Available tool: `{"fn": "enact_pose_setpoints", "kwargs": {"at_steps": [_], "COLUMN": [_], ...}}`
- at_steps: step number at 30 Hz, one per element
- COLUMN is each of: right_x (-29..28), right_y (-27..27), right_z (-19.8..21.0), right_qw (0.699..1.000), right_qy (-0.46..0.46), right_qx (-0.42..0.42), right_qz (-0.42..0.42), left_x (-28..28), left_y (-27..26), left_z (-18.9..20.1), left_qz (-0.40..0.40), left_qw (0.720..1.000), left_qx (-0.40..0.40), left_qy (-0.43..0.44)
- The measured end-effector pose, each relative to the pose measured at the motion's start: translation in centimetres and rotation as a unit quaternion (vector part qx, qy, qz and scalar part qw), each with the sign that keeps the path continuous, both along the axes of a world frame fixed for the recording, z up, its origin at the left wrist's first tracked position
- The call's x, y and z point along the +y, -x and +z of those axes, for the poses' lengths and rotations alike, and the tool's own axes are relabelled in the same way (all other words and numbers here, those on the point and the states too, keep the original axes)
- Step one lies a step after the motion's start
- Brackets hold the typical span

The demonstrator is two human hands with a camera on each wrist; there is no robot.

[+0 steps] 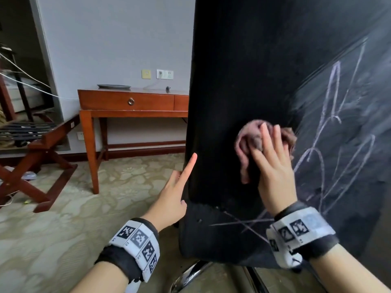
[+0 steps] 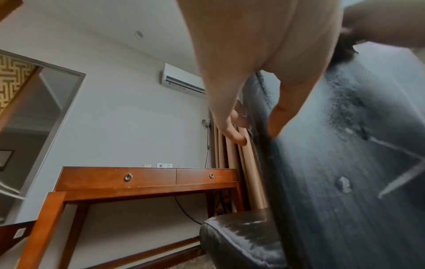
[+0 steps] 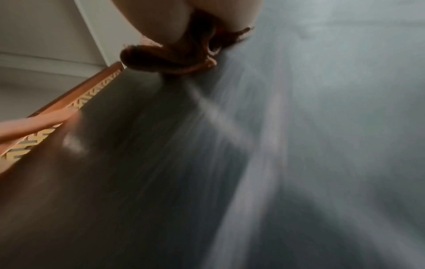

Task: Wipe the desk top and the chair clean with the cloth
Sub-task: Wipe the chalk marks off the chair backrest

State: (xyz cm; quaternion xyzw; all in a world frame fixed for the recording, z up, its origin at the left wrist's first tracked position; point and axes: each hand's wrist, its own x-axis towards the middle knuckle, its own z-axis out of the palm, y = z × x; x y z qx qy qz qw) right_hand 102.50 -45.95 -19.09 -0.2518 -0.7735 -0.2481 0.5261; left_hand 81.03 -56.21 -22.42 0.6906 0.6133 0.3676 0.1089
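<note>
Two hands: right hand (image 1: 273,166) presses cloth (image 1: 249,142) flat-fingered on chair (image 1: 243,70); left hand (image 1: 175,191) relaxed; desk (image 1: 131,101) behind.

The chair (image 1: 243,70) back runs past the head view's top edge, hiding the desk's (image 1: 127,102) right part. The right wrist view is motion-blurred; the cloth (image 1: 249,142) lies partly under the right hand (image 1: 273,168).
</note>
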Motion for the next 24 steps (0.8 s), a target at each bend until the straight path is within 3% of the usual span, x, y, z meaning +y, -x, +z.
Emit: {"fn": "enact_pose_setpoints", "kwargs": {"at_steps": [3,5,8,11,13,16,19,21,24], "right_x": [-1.3,-1.9,-1.3,-1.3,-1.8,-2.2,-3.1,-3.6,-3.1], "right_y": [0.3,-0.4,-1.4,-0.6,1.1,3.6,5.1,5.3,5.7], "right_z": [-10.8,-14.1,-10.6,-3.9,-1.6,-5.2,-14.1,-17.8,-16.2], "right_qw": [0.989,0.970,0.946,0.972,0.987,0.986,0.943,0.909,0.909], "right_qy": [0.056,0.060,0.041,0.024,0.013,0.024,0.024,0.019,-0.015], "right_qx": [-0.135,-0.235,-0.321,-0.232,-0.159,-0.166,-0.332,-0.416,-0.417], "right_qz": [0.023,0.015,0.008,0.015,0.014,0.024,0.023,0.012,0.021], "left_x": [0.0,-0.1,0.0,-0.4,-0.7,-0.9,-1.0,-1.0,-0.9], "left_y": [-0.2,0.1,0.5,0.6,0.6,0.7,0.8,0.7,0.6], "left_z": [-0.1,0.0,0.3,0.6,0.8,0.9,0.8,0.9,0.9], "left_qz": [-0.002,-0.006,-0.018,-0.031,-0.034,-0.032,-0.030,-0.034,-0.026], "left_qw": [1.000,1.000,0.999,0.998,0.997,0.997,0.997,0.997,0.998], "left_qx": [-0.014,-0.025,-0.042,-0.058,-0.068,-0.071,-0.064,-0.062,-0.056], "left_qy": [0.001,0.001,0.004,0.017,0.027,0.027,0.031,0.035,0.027]}}
